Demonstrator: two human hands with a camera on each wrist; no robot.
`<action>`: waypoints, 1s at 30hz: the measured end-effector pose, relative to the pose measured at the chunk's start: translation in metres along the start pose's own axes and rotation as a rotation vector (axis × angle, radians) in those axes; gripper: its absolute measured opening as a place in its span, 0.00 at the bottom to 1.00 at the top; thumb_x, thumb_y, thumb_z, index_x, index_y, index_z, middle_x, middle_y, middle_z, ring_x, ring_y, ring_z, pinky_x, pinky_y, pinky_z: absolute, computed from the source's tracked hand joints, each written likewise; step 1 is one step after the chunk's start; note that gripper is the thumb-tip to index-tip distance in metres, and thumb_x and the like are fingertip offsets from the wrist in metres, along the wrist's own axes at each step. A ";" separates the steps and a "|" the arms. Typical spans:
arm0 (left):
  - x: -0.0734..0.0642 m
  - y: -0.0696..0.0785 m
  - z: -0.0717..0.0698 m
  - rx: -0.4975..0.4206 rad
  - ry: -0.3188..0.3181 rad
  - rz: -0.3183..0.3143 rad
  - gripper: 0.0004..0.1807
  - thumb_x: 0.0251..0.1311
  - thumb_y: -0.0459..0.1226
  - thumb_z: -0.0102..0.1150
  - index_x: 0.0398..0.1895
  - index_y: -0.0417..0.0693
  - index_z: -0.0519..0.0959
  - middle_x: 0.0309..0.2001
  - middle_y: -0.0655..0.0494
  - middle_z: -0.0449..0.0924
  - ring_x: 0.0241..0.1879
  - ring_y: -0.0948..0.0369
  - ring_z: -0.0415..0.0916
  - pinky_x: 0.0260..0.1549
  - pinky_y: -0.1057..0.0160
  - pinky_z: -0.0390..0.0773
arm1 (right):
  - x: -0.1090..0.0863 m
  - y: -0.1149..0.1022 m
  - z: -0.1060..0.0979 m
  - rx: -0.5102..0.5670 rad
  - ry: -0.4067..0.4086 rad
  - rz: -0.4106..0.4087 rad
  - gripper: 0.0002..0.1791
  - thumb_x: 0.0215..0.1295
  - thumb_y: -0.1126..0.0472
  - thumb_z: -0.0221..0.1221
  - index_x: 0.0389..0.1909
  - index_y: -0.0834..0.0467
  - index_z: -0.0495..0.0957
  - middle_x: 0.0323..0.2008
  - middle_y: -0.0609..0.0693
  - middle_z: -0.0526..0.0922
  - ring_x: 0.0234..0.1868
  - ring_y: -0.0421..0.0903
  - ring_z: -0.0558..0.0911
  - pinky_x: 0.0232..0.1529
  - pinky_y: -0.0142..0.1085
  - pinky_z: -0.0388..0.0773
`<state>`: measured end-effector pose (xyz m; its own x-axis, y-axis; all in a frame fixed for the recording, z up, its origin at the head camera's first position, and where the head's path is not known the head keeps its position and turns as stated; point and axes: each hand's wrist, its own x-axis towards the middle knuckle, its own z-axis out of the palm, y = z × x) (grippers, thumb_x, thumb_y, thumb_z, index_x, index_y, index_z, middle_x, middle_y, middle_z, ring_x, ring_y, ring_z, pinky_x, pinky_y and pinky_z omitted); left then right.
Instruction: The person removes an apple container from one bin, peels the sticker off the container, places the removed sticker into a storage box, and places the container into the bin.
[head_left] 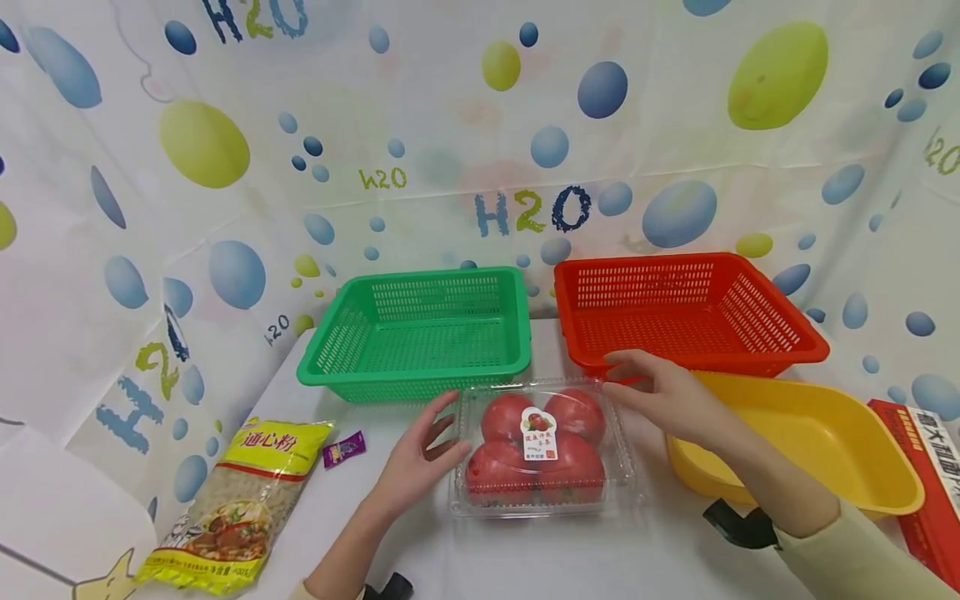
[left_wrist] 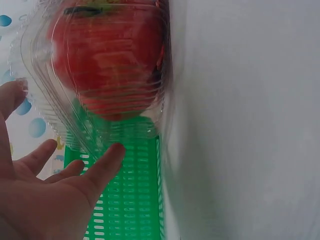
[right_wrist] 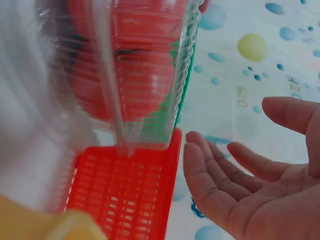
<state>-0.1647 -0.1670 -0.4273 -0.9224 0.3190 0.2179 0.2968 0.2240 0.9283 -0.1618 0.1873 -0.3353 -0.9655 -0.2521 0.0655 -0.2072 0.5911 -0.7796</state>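
Note:
A clear plastic box of red tomatoes (head_left: 536, 450) with a white label (head_left: 539, 433) lies on the white table, its lid down. Beside its left edge is my left hand (head_left: 422, 458), fingers spread and loosely bent. In the left wrist view, the thumb and fingertips of that hand (left_wrist: 60, 185) come close to the box's ridged side; whether they touch it I cannot tell. My right hand (head_left: 667, 396) hovers by the box's upper right corner, fingers loosely bent. The right wrist view shows this hand (right_wrist: 250, 185) apart from the box, holding nothing.
Behind the box stand a green basket (head_left: 427, 387) and a red basket (head_left: 697, 358). A yellow basin (head_left: 825, 442) sits under my right forearm, with a red package (head_left: 930, 492) beyond it. On the left lie a pasta bag (head_left: 240, 500) and a small purple packet (head_left: 344, 449).

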 end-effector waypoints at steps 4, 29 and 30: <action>0.000 -0.002 0.004 -0.003 -0.002 0.057 0.35 0.65 0.32 0.65 0.75 0.46 0.64 0.77 0.40 0.54 0.70 0.38 0.61 0.61 0.47 0.72 | 0.011 -0.006 0.007 0.026 -0.037 -0.023 0.29 0.66 0.51 0.66 0.65 0.57 0.74 0.53 0.52 0.82 0.54 0.54 0.79 0.50 0.46 0.83; -0.002 -0.009 0.011 -0.023 0.041 0.080 0.29 0.65 0.31 0.64 0.70 0.39 0.70 0.76 0.46 0.57 0.70 0.43 0.63 0.62 0.51 0.72 | 0.060 -0.021 0.035 0.032 -0.356 -0.034 0.23 0.64 0.55 0.68 0.58 0.57 0.81 0.48 0.48 0.84 0.51 0.50 0.81 0.45 0.42 0.85; -0.002 -0.009 0.011 -0.023 0.043 0.075 0.29 0.65 0.31 0.64 0.70 0.40 0.70 0.76 0.46 0.57 0.70 0.43 0.63 0.62 0.52 0.72 | 0.061 -0.021 0.035 0.024 -0.363 -0.036 0.23 0.64 0.55 0.68 0.58 0.57 0.81 0.48 0.48 0.85 0.50 0.50 0.81 0.45 0.42 0.85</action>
<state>-0.1625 -0.1597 -0.4391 -0.9077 0.2942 0.2992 0.3600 0.1795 0.9155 -0.2105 0.1330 -0.3365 -0.8375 -0.5310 -0.1288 -0.2324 0.5595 -0.7956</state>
